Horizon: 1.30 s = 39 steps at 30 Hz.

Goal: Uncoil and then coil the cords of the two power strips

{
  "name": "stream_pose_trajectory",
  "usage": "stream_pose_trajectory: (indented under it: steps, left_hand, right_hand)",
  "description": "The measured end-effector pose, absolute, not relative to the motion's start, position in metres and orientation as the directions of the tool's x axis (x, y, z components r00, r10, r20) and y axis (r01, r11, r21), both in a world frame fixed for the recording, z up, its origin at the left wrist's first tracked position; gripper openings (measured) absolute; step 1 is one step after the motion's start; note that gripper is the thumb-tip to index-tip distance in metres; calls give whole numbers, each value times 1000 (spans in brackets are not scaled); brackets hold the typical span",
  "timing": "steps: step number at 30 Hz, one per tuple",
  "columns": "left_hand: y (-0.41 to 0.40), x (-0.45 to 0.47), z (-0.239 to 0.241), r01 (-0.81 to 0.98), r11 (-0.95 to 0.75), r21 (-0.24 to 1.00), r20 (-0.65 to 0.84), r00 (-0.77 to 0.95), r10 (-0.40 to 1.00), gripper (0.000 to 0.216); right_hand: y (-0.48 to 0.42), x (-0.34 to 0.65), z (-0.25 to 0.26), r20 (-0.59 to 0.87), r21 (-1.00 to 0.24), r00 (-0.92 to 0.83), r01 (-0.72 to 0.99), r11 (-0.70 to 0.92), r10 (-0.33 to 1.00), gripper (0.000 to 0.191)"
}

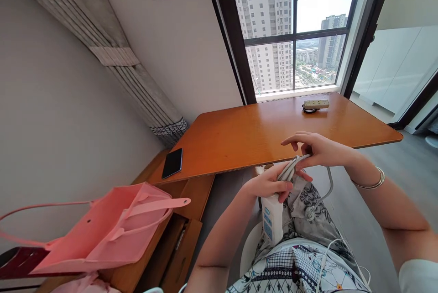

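My left hand (pixel 270 182) is closed around a gathered bundle of grey-white power cord (pixel 289 170). Just beneath it, a white power strip (pixel 273 220) with blue socket faces rests upright against my lap. My right hand (pixel 316 149) pinches the cord at the bundle's upper end, its index finger stretched out to the left. From there a loose length of cord drops past the right wrist and curves down to a plug (pixel 310 213) lying on my patterned clothing. The fingers partly cover the bundle.
Before me stands a wooden table (pixel 236 138) with a beige power strip (pixel 316 104) towards the window and a dark phone or tablet (pixel 172 163) at its left corner. A pink bag (pixel 112 229) sits at lower left, above an open drawer (pixel 181 252). A thin white cable (pixel 323 263) crosses my lap.
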<state>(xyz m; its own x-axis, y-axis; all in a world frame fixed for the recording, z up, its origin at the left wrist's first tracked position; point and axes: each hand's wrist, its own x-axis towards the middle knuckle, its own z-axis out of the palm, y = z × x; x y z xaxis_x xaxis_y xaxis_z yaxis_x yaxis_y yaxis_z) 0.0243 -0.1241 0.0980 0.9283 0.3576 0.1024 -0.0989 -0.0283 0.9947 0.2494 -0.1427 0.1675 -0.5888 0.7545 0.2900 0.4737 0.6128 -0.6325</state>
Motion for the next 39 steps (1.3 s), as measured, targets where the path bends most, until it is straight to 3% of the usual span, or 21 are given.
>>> stream_pose_trajectory:
  steps: [5,9,14,17,20,25,28,31,34,37,39]
  left_hand:
    - [-124,20,95,-350,181,919,260,884,390,40]
    - [-119,15,96,-536,240,809,365,780,508,40]
    - [-112,10,107,-724,111,681,460,541,704,47]
    - [-114,13,113,-699,90,709,400,504,765,53]
    - [-119,20,115,-680,31,733,382,449,807,55]
    - [-120,28,112,-655,-169,737,477,328,815,46]
    - [-115,27,108,-606,-326,726,557,239,795,41]
    - [-111,24,104,-548,-424,722,610,214,763,36]
    - [-112,25,101,-425,-450,786,591,302,748,33]
    - [-115,28,99,-264,-420,868,496,448,744,46]
    - [-117,31,99,-191,-361,913,404,546,734,59]
  right_hand:
    - [-125,256,136,264,-881,-501,223,418,824,53]
    - [-120,251,95,212,-943,-399,155,294,892,48]
    - [-127,245,52,232,-933,-290,203,297,928,49]
    - [-137,240,41,241,-863,-294,371,343,925,45]
    - [-148,231,35,232,-791,-314,490,366,921,55]
    - [-163,216,25,213,-830,-320,440,344,923,72]
    - [-166,218,24,191,-827,-368,439,351,910,64]
    - [-168,228,35,202,-646,-397,633,426,895,58]
    - [-172,238,59,164,-274,-425,847,455,890,57]
    - [-181,239,87,110,107,-547,836,537,830,46]
    - [-188,235,103,122,263,-643,756,600,756,32]
